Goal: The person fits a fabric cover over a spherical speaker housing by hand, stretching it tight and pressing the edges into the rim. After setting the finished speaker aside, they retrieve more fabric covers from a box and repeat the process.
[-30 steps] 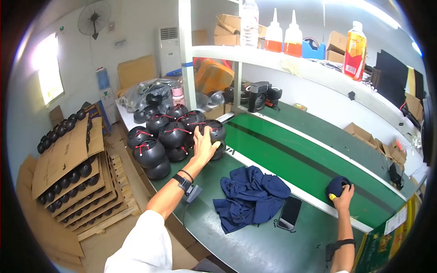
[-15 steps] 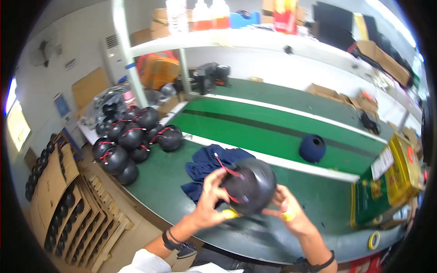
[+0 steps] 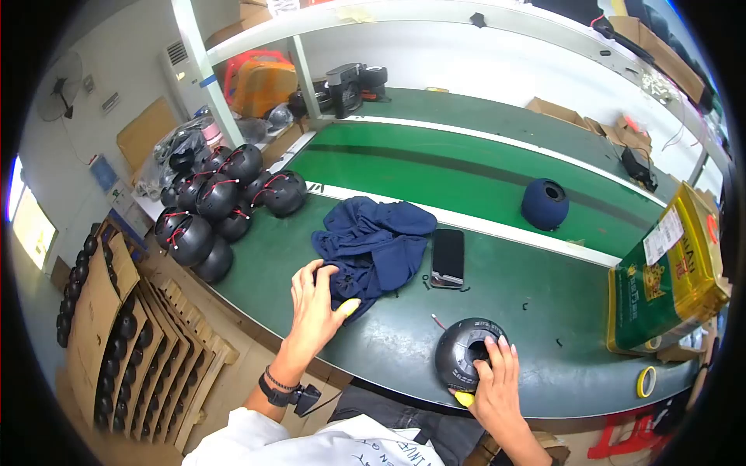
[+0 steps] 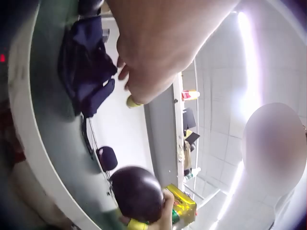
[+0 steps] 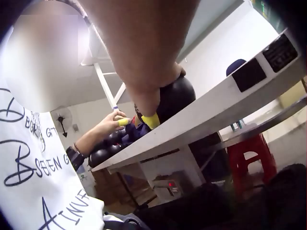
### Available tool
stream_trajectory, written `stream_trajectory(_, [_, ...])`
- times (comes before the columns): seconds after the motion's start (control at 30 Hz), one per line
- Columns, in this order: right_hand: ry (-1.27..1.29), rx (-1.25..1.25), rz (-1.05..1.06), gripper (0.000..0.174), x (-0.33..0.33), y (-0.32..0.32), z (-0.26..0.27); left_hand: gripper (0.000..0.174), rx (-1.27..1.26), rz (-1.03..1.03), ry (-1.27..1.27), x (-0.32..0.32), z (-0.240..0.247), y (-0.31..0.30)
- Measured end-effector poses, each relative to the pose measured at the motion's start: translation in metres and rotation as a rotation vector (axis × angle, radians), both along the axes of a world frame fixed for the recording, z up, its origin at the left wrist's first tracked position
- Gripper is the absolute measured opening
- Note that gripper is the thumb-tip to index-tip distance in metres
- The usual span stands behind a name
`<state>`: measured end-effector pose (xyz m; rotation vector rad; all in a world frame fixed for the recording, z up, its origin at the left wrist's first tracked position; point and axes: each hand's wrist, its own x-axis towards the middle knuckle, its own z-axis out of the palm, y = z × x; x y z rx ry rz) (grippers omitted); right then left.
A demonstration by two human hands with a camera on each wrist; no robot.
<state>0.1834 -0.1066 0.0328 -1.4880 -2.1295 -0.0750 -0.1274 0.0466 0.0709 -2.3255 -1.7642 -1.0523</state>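
Note:
My right hand [image 3: 497,388] grips a black round shell [image 3: 448,357] near the table's front edge, its fingers over the rim of the round opening and its yellow-wrapped thumb low on the side. A thin wire with a pale tip sticks out at the shell's left. My left hand [image 3: 315,307] holds nothing. Its fingers are loosely bent, with the fingertips right at the left edge of a crumpled navy cloth [image 3: 388,241]. Yellow wrapping covers that thumb too. The same shell [image 4: 136,194] shows its smooth side in the left wrist view.
Several black shells with red wires [image 3: 217,198] are piled at the table's left end. A navy-covered ball [image 3: 545,203] sits on the green belt [image 3: 435,175]. Beside the cloth lies a phone [image 3: 447,256]. A green-yellow tin [image 3: 660,279] and a tape roll [image 3: 646,381] stand right.
The right hand let go of the navy-covered ball. A black shell came from the pile, was held in both hands, then lowered to the front edge. The left hand released it and moved left to the cloth.

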Motion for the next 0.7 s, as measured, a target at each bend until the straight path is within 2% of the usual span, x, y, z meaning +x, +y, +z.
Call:
stream_trajectory(0.03, [0.035,-0.047,0.006,0.065,-0.002,-0.003,0.009,0.044,-0.022,0.015,0.051,-0.008,-0.006,0.004])
stream_trajectory(0.07, [-0.029,-0.081,-0.008,0.073,-0.001,-0.005,0.021,0.044,-0.024,0.026,0.054,-0.015,-0.007,0.008])
stream_trajectory(0.13, [0.071,-0.108,-0.011,0.079,0.002,-0.01,0.029,0.038,-0.041,-0.068,-0.145,-0.025,-0.002,0.019])
stream_trajectory(0.17, [0.169,-0.132,-0.023,0.086,0.004,-0.012,0.033,0.032,0.033,-0.076,-0.145,-0.024,0.015,0.017])
stream_trajectory(0.23, [0.23,-0.078,-0.046,0.084,0.008,-0.016,0.046,0.025,0.054,-0.207,-0.339,-0.028,0.037,0.015])
stream_trajectory(0.27, [0.377,-0.089,-0.062,0.084,0.01,-0.017,0.053,0.018,-0.039,-0.242,-0.588,-0.021,0.048,0.009])
stream_trajectory(0.3, [0.524,-0.101,-0.081,0.085,0.011,-0.017,0.058,0.018,-0.04,-0.243,-0.587,-0.015,0.055,0.003])
stream_trajectory(0.33, [0.649,-0.089,-0.051,0.089,0.008,-0.014,0.058,0.018,-0.107,-0.288,-0.728,-0.008,0.06,-0.003])
stream_trajectory(0.37, [0.648,-0.087,-0.063,0.089,-0.002,-0.009,0.065,0.02,-0.178,-0.337,-0.87,0.001,0.066,-0.009])
stream_trajectory(0.43, [1.051,-0.212,0.103,0.086,-0.028,0.005,0.084,0.015,-0.302,-0.505,-1.021,0.027,0.078,-0.021])
stream_trajectory(0.47, [1.124,-0.304,0.149,0.098,-0.031,0.012,0.081,0.015,-0.381,-0.538,-1.047,0.04,0.077,-0.024])
stream_trajectory(0.57, [1.504,-0.539,0.184,0.063,-0.045,0.022,0.083,0.015,-0.584,-0.63,-1.071,0.071,0.07,-0.028])
stream_trajectory(0.6, [1.519,-0.397,0.252,0.038,-0.043,0.024,0.076,0.021,-0.667,-0.633,-1.05,0.073,0.062,-0.024])
stream_trajectory(0.63, [1.52,-0.39,0.236,0.038,-0.041,0.021,0.074,0.03,-0.75,-0.631,-1.029,0.075,0.053,-0.021])
stream_trajectory(0.67, [1.435,-0.306,0.166,0.032,-0.036,0.02,0.073,0.03,-0.758,-0.643,-1.03,0.079,0.054,-0.026])
stream_trajectory(0.7, [1.347,-0.221,0.098,0.026,-0.033,0.02,0.075,0.044,-0.642,-0.637,-0.98,0.084,0.059,-0.034])
